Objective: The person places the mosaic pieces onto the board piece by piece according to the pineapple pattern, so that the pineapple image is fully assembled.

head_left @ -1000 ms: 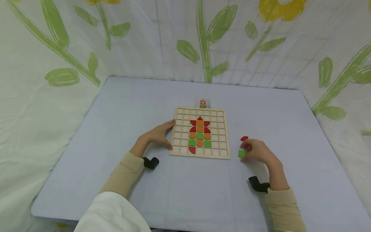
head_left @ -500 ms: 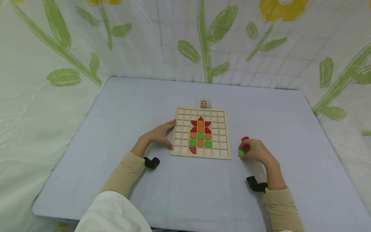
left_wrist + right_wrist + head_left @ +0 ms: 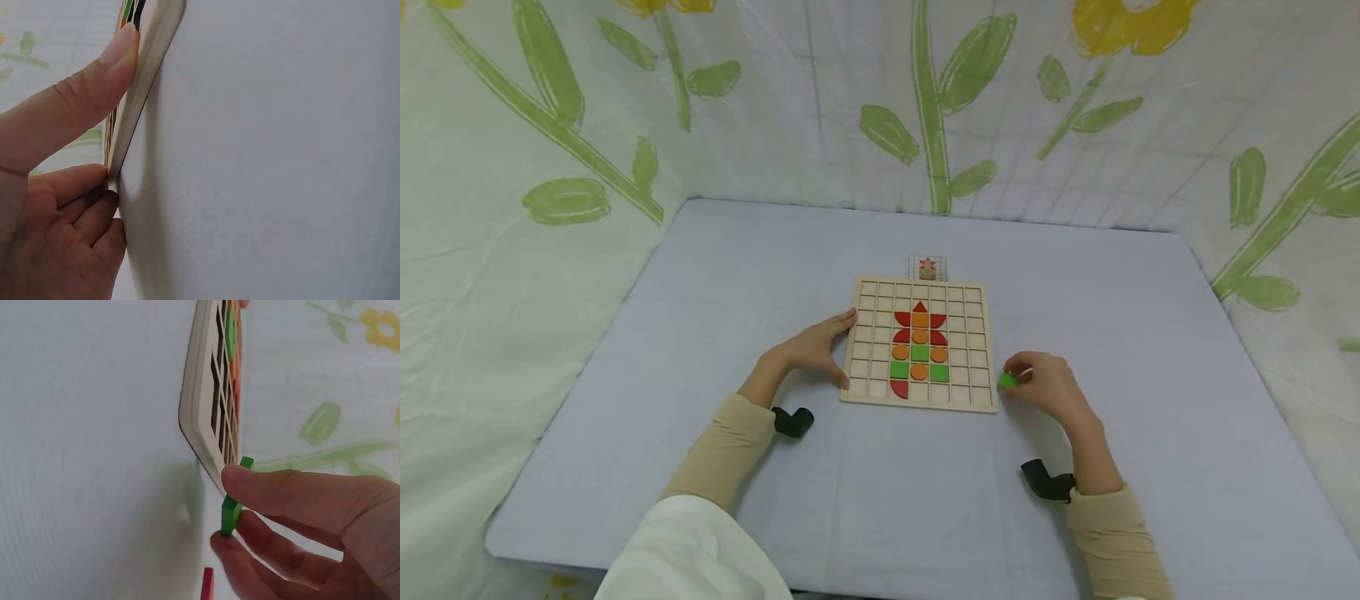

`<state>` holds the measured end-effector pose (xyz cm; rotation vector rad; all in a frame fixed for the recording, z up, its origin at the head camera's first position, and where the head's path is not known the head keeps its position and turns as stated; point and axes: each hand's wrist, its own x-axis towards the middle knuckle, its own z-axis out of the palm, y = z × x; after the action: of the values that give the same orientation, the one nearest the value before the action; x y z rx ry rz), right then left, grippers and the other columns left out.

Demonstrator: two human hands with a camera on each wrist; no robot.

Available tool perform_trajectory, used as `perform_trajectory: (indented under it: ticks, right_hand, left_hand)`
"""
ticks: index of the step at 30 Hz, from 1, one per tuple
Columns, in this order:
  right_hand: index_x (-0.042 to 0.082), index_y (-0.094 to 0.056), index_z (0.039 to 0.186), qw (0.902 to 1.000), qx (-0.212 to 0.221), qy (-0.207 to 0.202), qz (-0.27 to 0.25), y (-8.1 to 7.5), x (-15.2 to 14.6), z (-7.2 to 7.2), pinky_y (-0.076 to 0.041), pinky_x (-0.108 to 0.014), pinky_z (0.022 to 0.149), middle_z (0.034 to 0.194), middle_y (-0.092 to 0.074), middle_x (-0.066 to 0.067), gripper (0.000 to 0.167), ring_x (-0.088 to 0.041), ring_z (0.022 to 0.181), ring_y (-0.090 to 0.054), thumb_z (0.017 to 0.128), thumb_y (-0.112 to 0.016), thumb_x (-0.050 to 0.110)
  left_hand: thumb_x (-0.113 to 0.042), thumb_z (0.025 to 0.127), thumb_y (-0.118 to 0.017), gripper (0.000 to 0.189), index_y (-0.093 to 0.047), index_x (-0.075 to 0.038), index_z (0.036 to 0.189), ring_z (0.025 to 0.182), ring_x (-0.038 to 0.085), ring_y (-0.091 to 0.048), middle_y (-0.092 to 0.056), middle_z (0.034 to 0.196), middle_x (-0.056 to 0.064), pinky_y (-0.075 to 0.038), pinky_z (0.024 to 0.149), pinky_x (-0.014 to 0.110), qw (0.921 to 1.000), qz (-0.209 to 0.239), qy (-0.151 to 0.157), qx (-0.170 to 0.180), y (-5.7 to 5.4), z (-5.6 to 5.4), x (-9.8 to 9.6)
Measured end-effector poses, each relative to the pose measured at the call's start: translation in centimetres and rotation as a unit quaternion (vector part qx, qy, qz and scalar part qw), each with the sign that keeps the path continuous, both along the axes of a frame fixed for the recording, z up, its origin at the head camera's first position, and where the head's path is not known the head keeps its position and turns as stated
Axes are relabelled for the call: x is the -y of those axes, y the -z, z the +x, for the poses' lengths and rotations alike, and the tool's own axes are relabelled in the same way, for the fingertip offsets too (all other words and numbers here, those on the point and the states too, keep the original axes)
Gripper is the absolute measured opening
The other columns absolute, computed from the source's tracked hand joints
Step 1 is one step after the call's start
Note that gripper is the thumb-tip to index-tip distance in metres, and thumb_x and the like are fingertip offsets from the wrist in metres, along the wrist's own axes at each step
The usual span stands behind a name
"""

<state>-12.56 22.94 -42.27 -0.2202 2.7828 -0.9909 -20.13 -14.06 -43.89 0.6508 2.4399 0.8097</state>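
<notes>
A square wooden grid board (image 3: 958,335) lies mid-table, with red, orange and green pieces set in a figure in its cells. My left hand (image 3: 808,347) is spread along the board's left edge, thumb (image 3: 115,62) against its side near the front corner and fingertips farther back. Just off the right edge, my right hand (image 3: 1051,387) pinches a green square tile (image 3: 230,515) between thumb and fingers. A red piece (image 3: 207,584) lies on the table below that hand in the right wrist view; in the head view the hand hides it.
A small card (image 3: 927,267) printed with a gridded figure lies against the board's back edge. Black devices are worn at the left wrist (image 3: 793,422) and right wrist (image 3: 1047,481). A white sheet with painted flowers (image 3: 928,100) hangs behind the table (image 3: 737,250).
My right hand has taken hold of the green square tile and carried it left toward the board, away from where it lay beside the red piece. My left hand stays at the board.
</notes>
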Motion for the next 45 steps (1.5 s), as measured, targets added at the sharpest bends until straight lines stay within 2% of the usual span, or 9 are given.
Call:
perform_trajectory:
  ticks: [6,11,15,24,33,45]
  right_hand:
    - [-0.007,-0.069,0.100,0.9997,-0.023,-0.009,-0.010,0.4,1.2,0.0,-0.055,-0.043,0.076,0.095,-0.069,-0.017,0.030,-0.032,0.087,-0.064,0.073,-0.080,0.000]
    - [-0.007,-0.070,0.102,0.9994,-0.017,-0.010,-0.029,0.6,2.4,0.2,-0.055,-0.041,0.080,0.096,-0.069,-0.015,0.032,-0.027,0.088,-0.063,0.073,-0.081,0.002]
    - [-0.006,-0.071,0.102,0.9991,-0.015,-0.026,-0.030,0.4,3.5,0.3,-0.055,-0.041,0.079,0.093,-0.069,-0.013,0.030,-0.026,0.086,-0.062,0.074,-0.081,0.002]
    - [-0.001,-0.074,0.100,0.9973,-0.019,-0.068,-0.018,0.3,5.9,-0.1,-0.055,-0.040,0.079,0.091,-0.069,-0.007,0.026,-0.023,0.086,-0.063,0.076,-0.081,0.005]
    - [0.000,-0.076,0.099,0.9947,-0.011,-0.102,-0.004,0.6,8.4,-0.5,-0.054,-0.033,0.073,0.088,-0.071,-0.005,0.026,-0.018,0.080,-0.059,0.074,-0.082,0.005]
    - [-0.001,-0.075,0.102,0.9897,-0.019,-0.141,0.013,0.8,10.3,-0.8,-0.054,-0.035,0.079,0.095,-0.072,-0.007,0.030,-0.020,0.087,-0.060,0.074,-0.083,0.006]
  left_hand:
    - [-0.021,0.066,-0.089,0.115,-0.017,0.006,0.152,0.147,0.033,-0.008,-0.009,0.161,0.016,-0.014,0.118,0.045,1.0000,0.002,-0.001,0.001,-0.1,0.1,0.0]
    - [-0.020,0.066,-0.089,0.115,-0.018,0.007,0.151,0.147,0.034,-0.009,-0.010,0.161,0.016,-0.014,0.118,0.045,1.0000,0.006,-0.001,-0.001,0.0,0.1,0.1]
    - [-0.019,0.066,-0.090,0.115,-0.018,0.007,0.151,0.147,0.034,-0.009,-0.010,0.161,0.017,-0.013,0.118,0.045,1.0000,0.009,0.000,-0.004,0.1,0.1,0.2]
    - [-0.020,0.066,-0.090,0.115,-0.017,0.007,0.151,0.147,0.034,-0.008,-0.009,0.161,0.017,-0.013,0.118,0.046,1.0000,0.008,0.000,-0.002,0.0,0.2,0.1]
    - [-0.021,0.066,-0.090,0.115,-0.017,0.006,0.152,0.147,0.033,-0.008,-0.009,0.161,0.016,-0.014,0.118,0.045,1.0000,0.007,0.000,0.002,0.0,0.2,0.0]
    - [-0.021,0.067,-0.090,0.115,-0.018,0.004,0.152,0.148,0.031,-0.008,-0.009,0.162,0.013,-0.013,0.119,0.043,1.0000,0.001,-0.003,0.002,0.2,-0.1,-0.1]
